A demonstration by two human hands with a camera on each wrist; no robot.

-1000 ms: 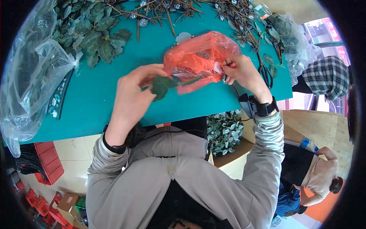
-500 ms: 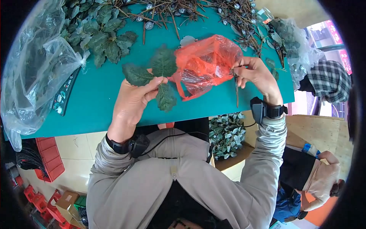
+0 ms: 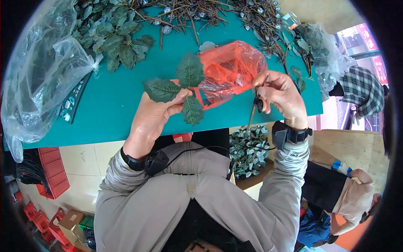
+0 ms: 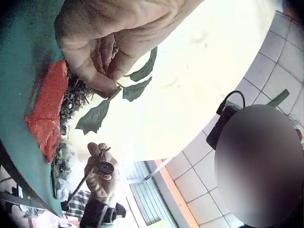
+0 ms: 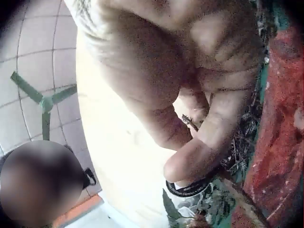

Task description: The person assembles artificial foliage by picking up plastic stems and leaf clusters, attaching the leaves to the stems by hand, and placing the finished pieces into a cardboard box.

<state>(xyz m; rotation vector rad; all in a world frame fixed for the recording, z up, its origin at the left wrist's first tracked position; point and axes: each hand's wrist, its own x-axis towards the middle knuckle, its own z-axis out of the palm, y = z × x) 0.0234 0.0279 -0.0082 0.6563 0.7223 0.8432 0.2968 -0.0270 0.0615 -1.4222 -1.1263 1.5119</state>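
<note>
My left hand [image 3: 153, 111] pinches a sprig of three green artificial leaves [image 3: 190, 71] at its stem, between thumb and fingertips. The leaves spread out over the green table, left of a crumpled red plastic bag [image 3: 231, 63]. Right of that bag, my right hand [image 3: 287, 101] pinches a thin brown stem [image 3: 252, 115] that points down toward the table's front edge. A dark round tag [image 4: 106, 168] shows at these fingers in the left wrist view. In the right wrist view the thumb and fingertips close together and cover most of the stem.
Leaf sprigs [image 3: 126, 48] are heaped at the back left, near a clear plastic bag [image 3: 46, 92]. Brown twigs with round tags [image 3: 189, 14] lie along the back. A box of leaves [image 3: 247, 155] stands below the front edge. Other people are at the right.
The left hand has turned, so the three leaves now fan out in view, and has moved slightly right. The right hand has come away from the red bag, its stem now slanting toward the front edge.
</note>
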